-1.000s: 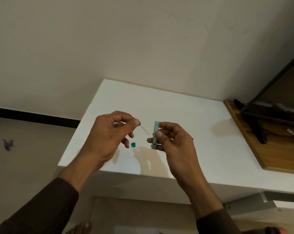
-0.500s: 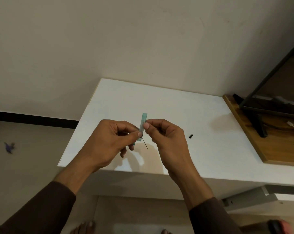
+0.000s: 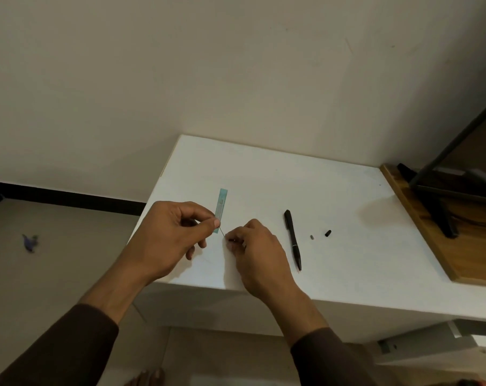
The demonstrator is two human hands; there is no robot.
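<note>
Far left, on the floor (image 3: 69, 260) below the table edge: a small blue-purple scrap (image 3: 29, 242), well apart from everything else. Left hand (image 3: 175, 235) is over the near left part of the white table (image 3: 264, 185), fingers curled, thumb and forefinger pressed together on the upper end of a thin rod (image 3: 223, 233). The rod is dark, hair-fine, and slants down to the right between the two hands, just above the table top. Directly behind the left thumb tip: a teal case (image 3: 221, 207), a narrow flat strip with its long axis running away from the camera. Its lower end is hidden by the thumb, so I cannot tell whether it lies free on the table or touches the hand. Right hand (image 3: 253, 252) is just beside the left, knuckles up, fingers curled, with the fingertips closed on the lower end of the rod. A tiny dark spot shows in that pinch, too small to identify. Right of this hand and apart from it, a black pen (image 3: 292, 238) lies flat on the table, tip toward the near edge. Further right: a small grey piece (image 3: 312, 237), then a small black cap (image 3: 328, 233), near each other but not touching. Far right: a wooden board (image 3: 425, 246) abutting the table, carrying a black stand (image 3: 434, 207).
</note>
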